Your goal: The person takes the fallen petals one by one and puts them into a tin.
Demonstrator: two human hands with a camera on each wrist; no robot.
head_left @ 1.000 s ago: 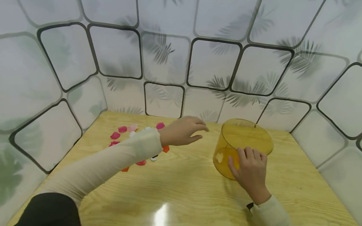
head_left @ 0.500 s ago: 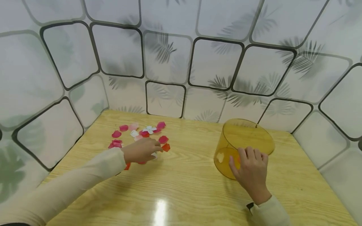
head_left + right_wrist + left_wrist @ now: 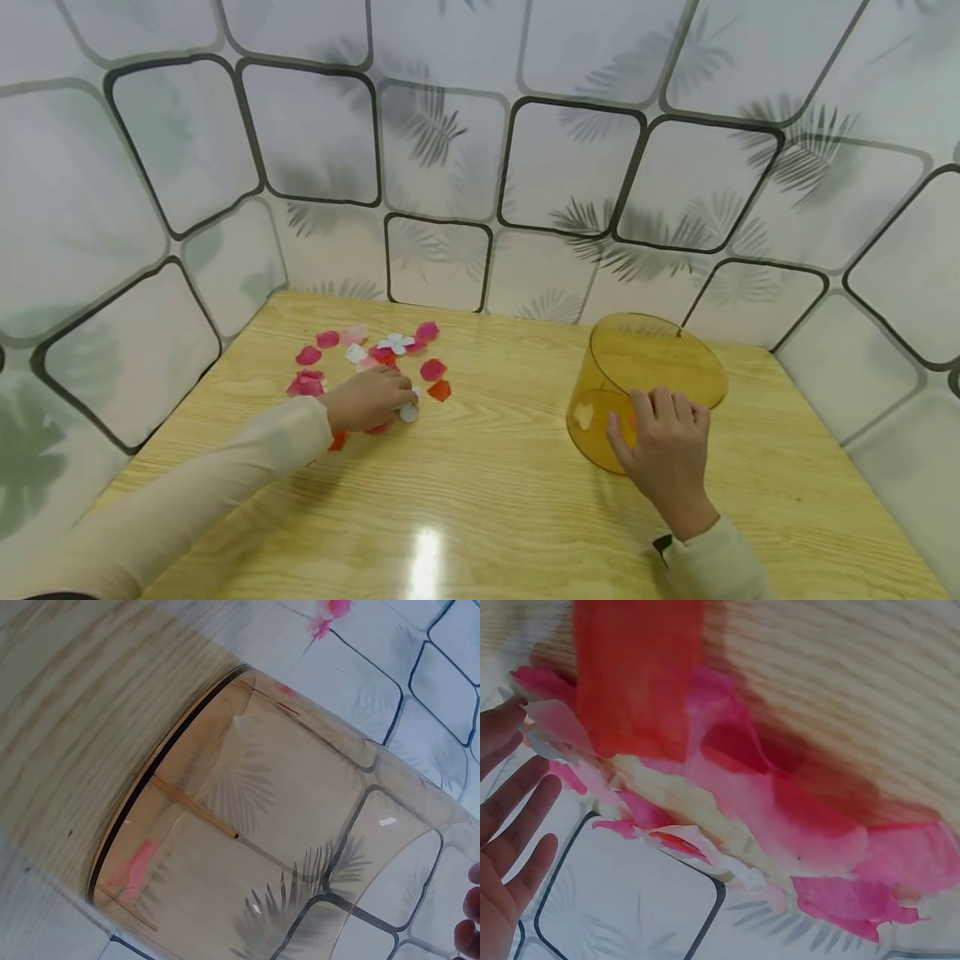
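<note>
In the head view my left hand [image 3: 367, 398] is low over the scattered artificial petals at the left of the table. Its curled fingertips pinch a white flower-shaped petal [image 3: 408, 412]. The left wrist view shows the fingers [image 3: 525, 817] beside a greyish white petal, with red and pink petals [image 3: 780, 810] close to the camera. At the right stands a see-through amber cylinder container [image 3: 581, 379], open at the top. My right hand [image 3: 667, 458] grips its near rim, fingers bent over the edge. Inside lie a white petal [image 3: 583, 417] and some pinkish orange ones.
Several pink, red and white petals [image 3: 306, 383] lie around the left hand. An orange petal [image 3: 439, 390] and a white flower [image 3: 396, 343] lie farther off. Patterned curtain panels [image 3: 442, 167] enclose the wooden table [image 3: 495, 483] at the back and sides.
My left hand has come from the middle, near the container, back leftward and down onto the petals, and its fingers have closed on a white flower petal. My right hand stays on the rim.
</note>
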